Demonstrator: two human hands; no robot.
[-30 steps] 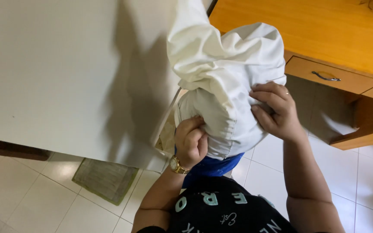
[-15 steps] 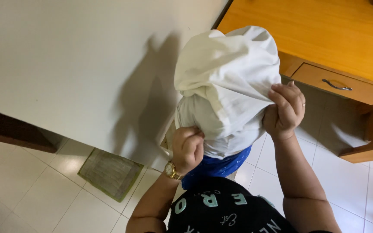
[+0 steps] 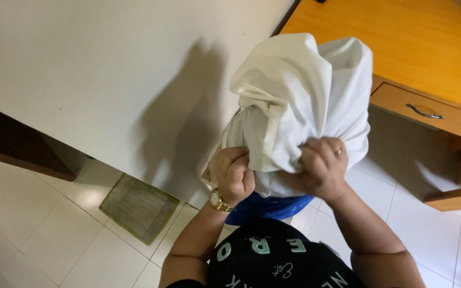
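A bulky white cloth bundle [image 3: 300, 96], like a pillow in a white case, is held up in front of me. My left hand [image 3: 234, 173], with a gold watch on the wrist, is closed on the cloth's lower left edge. My right hand [image 3: 320, 168] grips bunched cloth at the lower middle of the bundle. A blue piece of fabric [image 3: 265, 207] shows just below the bundle, between my arms.
A white wall [image 3: 108, 69] fills the left and middle. A wooden desk [image 3: 401, 42] with a drawer and metal handle [image 3: 424, 111] stands at the right. A floor drain grate [image 3: 138, 207] lies on the white tile floor. A dark wooden edge [image 3: 12, 144] is at far left.
My right hand has moved from the bundle's right side down and left to its lower middle, gathering cloth. The bundle sits a little more to the right in view.
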